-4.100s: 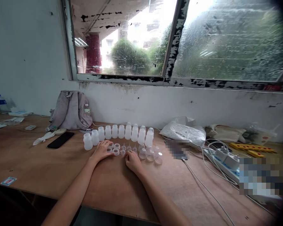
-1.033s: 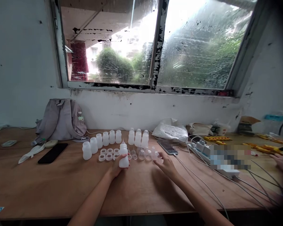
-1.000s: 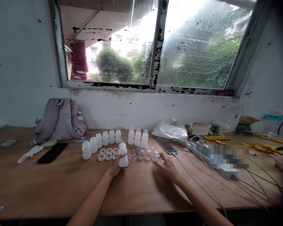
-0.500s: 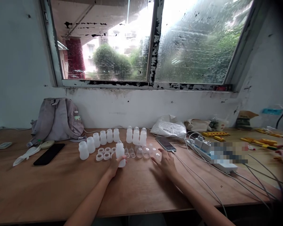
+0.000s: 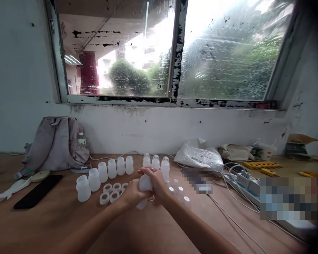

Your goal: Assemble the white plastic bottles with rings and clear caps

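A frosted white baby bottle [image 5: 145, 184] is tilted between my two hands. My left hand [image 5: 134, 193] wraps round its body. My right hand [image 5: 158, 184] is closed over its top end, and the fingers hide the collar and teat there. Left of my hands lie several white screw rings [image 5: 116, 187]. Several clear dome caps [image 5: 186, 199] rest on the table to the right, partly hidden by my right wrist. Behind the rings stands a row of several open bottles [image 5: 102, 172]. Three bottles with clear caps [image 5: 164, 169] stand just beyond my hands.
On the left are a grey backpack [image 5: 55, 144], a black phone [image 5: 38, 191] and a white crumpled strip [image 5: 12, 193]. A silvery bag [image 5: 198, 155] lies by the wall. On the right, a white power strip [image 5: 254, 190] trails cables across the table [image 5: 116, 233].
My right hand has come from the dome caps over to the bottle and closed on its top. The bottle has gone from upright to tilted, still in my left hand. The view has shifted closer.
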The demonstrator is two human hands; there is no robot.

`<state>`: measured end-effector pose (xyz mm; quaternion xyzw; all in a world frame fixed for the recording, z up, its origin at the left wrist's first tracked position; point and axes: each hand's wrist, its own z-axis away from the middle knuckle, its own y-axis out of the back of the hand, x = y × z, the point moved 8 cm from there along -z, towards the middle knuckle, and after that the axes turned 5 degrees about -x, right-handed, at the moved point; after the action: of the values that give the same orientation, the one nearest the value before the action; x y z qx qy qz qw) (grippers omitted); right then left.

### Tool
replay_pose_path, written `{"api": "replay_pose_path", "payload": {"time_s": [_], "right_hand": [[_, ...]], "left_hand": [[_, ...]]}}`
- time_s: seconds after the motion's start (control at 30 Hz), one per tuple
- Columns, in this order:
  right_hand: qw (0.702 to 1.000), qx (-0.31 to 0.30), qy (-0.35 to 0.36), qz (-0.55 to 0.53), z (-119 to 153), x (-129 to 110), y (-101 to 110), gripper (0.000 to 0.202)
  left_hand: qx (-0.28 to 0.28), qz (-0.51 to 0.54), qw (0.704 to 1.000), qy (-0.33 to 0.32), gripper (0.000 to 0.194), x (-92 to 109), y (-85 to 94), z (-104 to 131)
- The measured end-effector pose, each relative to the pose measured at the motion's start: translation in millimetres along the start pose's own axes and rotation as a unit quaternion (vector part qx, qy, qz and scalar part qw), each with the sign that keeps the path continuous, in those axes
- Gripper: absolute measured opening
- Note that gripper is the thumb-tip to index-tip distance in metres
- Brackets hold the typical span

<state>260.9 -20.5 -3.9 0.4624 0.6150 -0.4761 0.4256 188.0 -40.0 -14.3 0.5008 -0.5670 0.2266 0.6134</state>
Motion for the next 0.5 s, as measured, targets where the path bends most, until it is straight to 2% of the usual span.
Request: {"api": "replay_pose_path", "payload": {"time_s": [0.1, 0.17, 0.23, 0.3, 0.37, 0.5], "right_hand": [[0.998, -0.057, -0.012, -0.034, -6.6, -4.8, -7.6, 0.024], [0.987, -0.145, -0.025, -0.062, -5.0, -7.8, -16.4, 0.024], [0.967, -0.243, -0.032, -0.066, -1.0, -11.0, -23.7, 0.032], [0.949, -0.312, -0.029, -0.042, 0.8, -12.7, -24.4, 0.043], [0.940, -0.341, -0.026, 0.008, -2.3, -10.6, -19.6, 0.044], [0.942, -0.325, -0.036, 0.071, -14.9, -4.3, -7.3, 0.036]], "left_hand": [[-0.059, 0.160, 0.983, 0.073, 0.014, -10.1, -3.8, 1.4], [-0.108, 0.314, 0.935, 0.123, 0.022, -22.0, -17.6, 7.9], [-0.171, 0.438, 0.874, 0.123, 0.030, -27.6, -32.9, 12.7], [-0.218, 0.495, 0.833, 0.113, 0.032, -32.4, -41.4, 14.7], [-0.231, 0.494, 0.831, 0.111, 0.032, -37.0, -41.9, 13.8], [-0.191, 0.413, 0.881, 0.132, 0.031, -34.4, -27.8, 8.6]]}}
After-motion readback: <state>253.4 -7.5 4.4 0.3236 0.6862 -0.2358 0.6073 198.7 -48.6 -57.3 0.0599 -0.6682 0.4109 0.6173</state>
